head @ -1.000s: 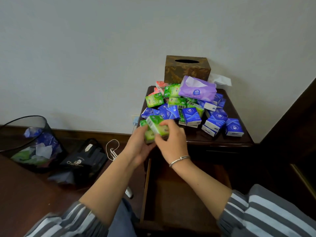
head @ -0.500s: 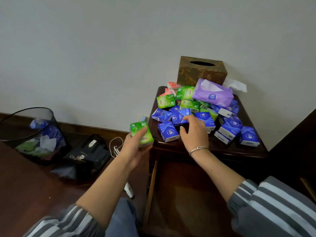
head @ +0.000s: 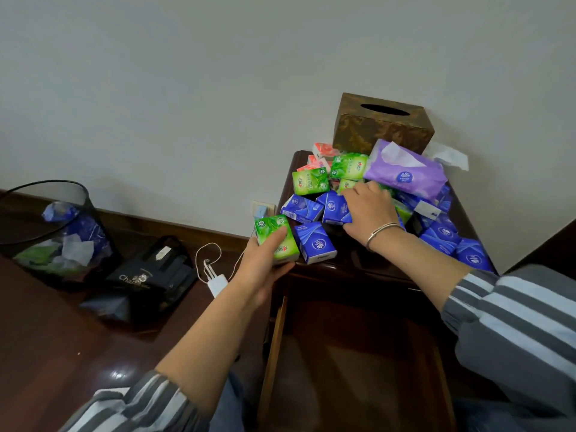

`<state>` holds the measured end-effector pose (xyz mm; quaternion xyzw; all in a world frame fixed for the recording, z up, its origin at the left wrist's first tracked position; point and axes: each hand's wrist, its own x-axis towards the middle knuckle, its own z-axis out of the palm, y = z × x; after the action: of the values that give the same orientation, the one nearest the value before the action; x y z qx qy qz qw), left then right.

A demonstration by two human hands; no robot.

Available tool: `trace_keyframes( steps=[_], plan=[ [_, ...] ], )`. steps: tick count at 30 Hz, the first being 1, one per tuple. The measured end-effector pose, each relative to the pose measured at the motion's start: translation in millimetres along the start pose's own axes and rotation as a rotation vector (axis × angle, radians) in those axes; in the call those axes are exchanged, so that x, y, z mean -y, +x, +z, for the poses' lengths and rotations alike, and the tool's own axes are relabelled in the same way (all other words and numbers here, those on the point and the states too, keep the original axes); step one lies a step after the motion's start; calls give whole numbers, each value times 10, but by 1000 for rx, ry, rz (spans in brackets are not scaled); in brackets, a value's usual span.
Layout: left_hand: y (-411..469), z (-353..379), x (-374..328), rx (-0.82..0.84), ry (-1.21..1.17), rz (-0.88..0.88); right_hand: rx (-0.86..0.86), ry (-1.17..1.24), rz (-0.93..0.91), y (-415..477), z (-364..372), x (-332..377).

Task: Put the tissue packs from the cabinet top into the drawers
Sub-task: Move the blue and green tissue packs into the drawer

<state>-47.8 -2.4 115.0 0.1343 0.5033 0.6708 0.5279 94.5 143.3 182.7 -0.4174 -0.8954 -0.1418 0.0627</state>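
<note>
Left hand [head: 268, 260] palm-up, fingers clasped around something; right hand [head: 369, 210] stretched forward, palm down, fingers spread.

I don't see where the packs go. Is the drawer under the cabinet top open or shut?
Open. The drawer is pulled out below the cabinet top, its dark inside showing; no packs visible inside.

Tissue packs [head: 314, 244] heaped on cabinet top [head: 352, 260]
</note>
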Motion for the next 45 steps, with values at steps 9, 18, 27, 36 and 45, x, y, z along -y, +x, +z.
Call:
trace_keyframes(
  steps=[9,18,27,36,45],
  plan=[
    [27,-78,-29,64,60,-47,-57,330,-203,-259,-257,-327],
    [-10,-96,-96,82,-50,-126,205,-93,-797,72,-255,108],
    [59,-46,-36,58,-12,-76,302,735,-238,-57,-172,1],
    [50,-45,-105,45,46,-109,576,521,-30,304,-197,263],
    [-71,108,40,-44,25,101,660,748,181,80,-122,382]
  ],
)
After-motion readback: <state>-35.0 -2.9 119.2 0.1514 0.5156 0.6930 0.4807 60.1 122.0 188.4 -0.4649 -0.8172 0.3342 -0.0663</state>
